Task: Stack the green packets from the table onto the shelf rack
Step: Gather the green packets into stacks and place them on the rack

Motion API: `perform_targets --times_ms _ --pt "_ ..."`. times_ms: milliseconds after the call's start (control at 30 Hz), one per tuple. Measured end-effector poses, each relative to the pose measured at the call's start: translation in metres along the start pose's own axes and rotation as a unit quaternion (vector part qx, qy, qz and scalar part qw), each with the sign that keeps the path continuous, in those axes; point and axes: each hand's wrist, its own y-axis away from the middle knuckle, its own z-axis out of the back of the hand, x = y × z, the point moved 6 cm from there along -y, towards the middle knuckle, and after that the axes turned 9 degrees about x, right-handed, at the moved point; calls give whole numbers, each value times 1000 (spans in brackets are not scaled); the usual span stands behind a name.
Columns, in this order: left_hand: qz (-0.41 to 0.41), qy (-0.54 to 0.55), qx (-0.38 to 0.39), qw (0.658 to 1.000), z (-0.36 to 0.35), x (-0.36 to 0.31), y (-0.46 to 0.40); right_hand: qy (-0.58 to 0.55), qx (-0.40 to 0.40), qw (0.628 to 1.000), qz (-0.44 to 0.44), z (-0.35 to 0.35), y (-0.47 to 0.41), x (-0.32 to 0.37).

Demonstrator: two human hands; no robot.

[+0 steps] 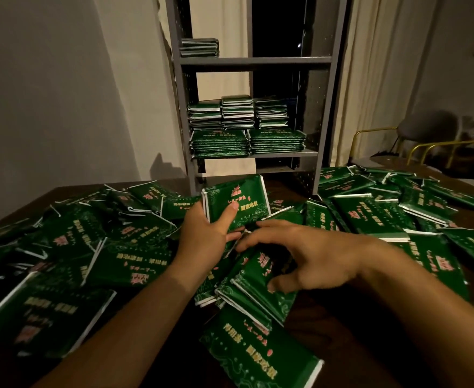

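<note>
Several green packets (123,256) with pink and yellow print lie scattered over the dark table (350,340). My left hand (202,239) grips one upright green packet (238,200) at the table's middle, thumb across its front. My right hand (300,256) hovers just right of it with fingers spread over a small pile of packets (252,287), thumb near their edge. Behind the table stands the grey shelf rack (255,61). Its middle shelf holds several neat stacks of green packets (247,141), and a short stack (199,47) sits on the shelf above.
A pale wall (48,93) stands at the left and a curtain (376,79) at the right of the rack. A grey chair with a yellow metal frame (426,135) stands at the far right beyond the table.
</note>
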Motion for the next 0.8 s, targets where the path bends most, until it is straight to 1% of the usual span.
perform_targets --times_ms 100,167,233,300,400,467,533,700,800 --pt "1 10 4 1000 -1 -1 0 25 -43 998 -29 5 -1 -8" --pt "-2 4 6 1000 0 -1 0 44 -69 996 -23 7 -3 -8" --pt "0 5 8 1000 1 -2 0 38 -96 995 -4 9 -3 -6" --pt "13 18 2 1000 3 -4 -1 -5 -114 993 25 11 0 -4" --pt "50 46 -23 997 9 -3 0 -137 -122 980 74 18 8 0" --pt "76 43 -20 996 12 -2 -2 -178 -176 964 94 30 18 -2" --pt "96 58 -9 994 11 -2 -2 -208 -227 947 88 40 26 -13" --pt "82 47 19 995 10 -3 -4 -232 -267 934 51 37 20 -34" --pt "95 89 25 991 11 -4 -3 -243 -327 913 39 42 19 -41"
